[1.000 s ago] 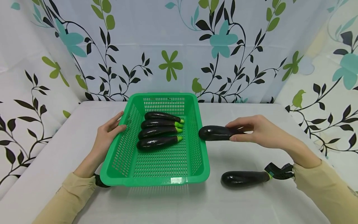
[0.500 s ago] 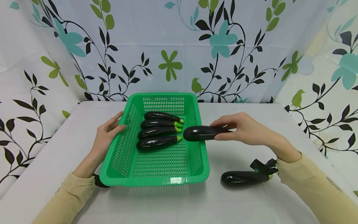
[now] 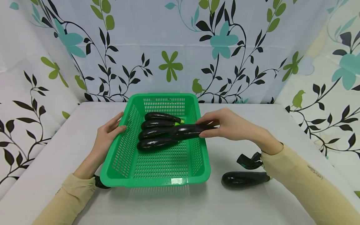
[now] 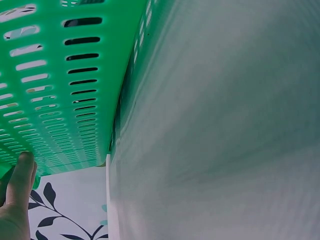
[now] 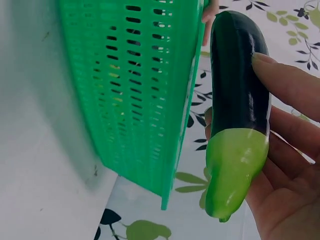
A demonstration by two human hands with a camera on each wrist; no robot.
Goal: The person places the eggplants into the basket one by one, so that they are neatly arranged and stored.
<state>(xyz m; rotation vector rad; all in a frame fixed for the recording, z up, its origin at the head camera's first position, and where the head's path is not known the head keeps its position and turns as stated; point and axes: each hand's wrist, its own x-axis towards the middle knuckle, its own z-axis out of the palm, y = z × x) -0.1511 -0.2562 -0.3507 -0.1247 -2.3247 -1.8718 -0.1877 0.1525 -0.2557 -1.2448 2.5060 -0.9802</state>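
Observation:
A green plastic basket [image 3: 154, 182] with slotted walls stands on the table, and several dark eggplants [image 3: 157, 144] lie side by side in it. At its left wall, my left hand [image 3: 105, 137] holds the rim, the thumb over the edge; in the left wrist view a finger lies against the outer wall. My right hand [image 3: 225, 125] grips another eggplant [image 3: 184, 132] near its stem end, thumb on one side and fingers on the other. That eggplant reaches over the right rim, its blunt end above those inside. Its green stem end [image 5: 237, 165] shows in the right wrist view.
One more eggplant [image 3: 244, 179] lies on the white tablecloth [image 3: 180, 206] right of the basket, below the right forearm. A leaf-patterned curtain [image 3: 168, 40] hangs behind and at both sides. A black strap [image 3: 249, 161] sits at the right wrist.
My right hand has carried the gripped eggplant leftward, from beside the right rim to above the basket's inside. The left hand and basket stay in place.

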